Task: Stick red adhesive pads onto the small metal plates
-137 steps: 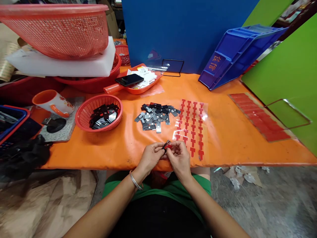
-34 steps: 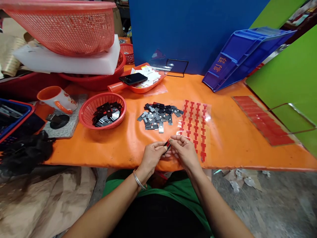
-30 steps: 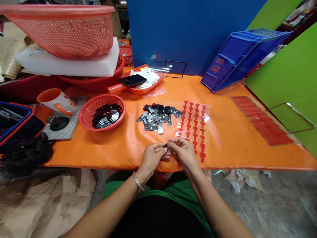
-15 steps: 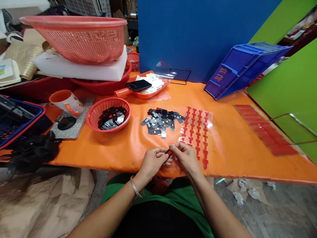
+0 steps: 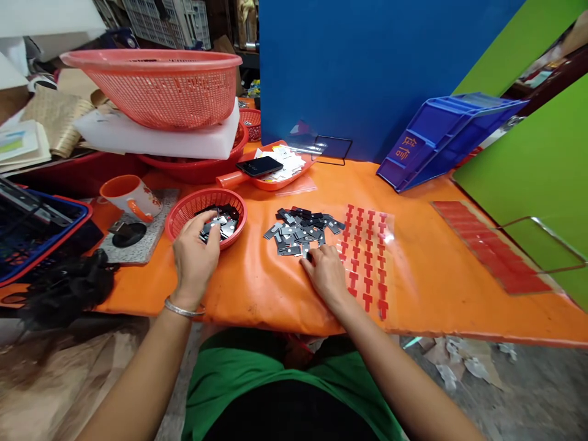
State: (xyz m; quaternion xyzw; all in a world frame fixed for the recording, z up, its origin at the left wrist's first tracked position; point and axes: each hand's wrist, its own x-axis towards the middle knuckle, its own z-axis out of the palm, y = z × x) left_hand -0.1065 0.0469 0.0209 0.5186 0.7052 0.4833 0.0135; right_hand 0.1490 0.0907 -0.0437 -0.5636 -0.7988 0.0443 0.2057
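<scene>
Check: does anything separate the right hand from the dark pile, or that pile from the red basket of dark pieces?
Nothing visible: the right hand is at the dark pile. Only orange tabletop shows between pile and red basket, whose near side the left hand partly covers.

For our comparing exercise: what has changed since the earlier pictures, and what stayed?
The hands, earlier together on one small black piece, have parted. The left hand moved left to the red basket of pieces; whether it let go is unclear. The right hand reached forward to the near edge of the dark pile. The mug and phone stayed put.
</scene>
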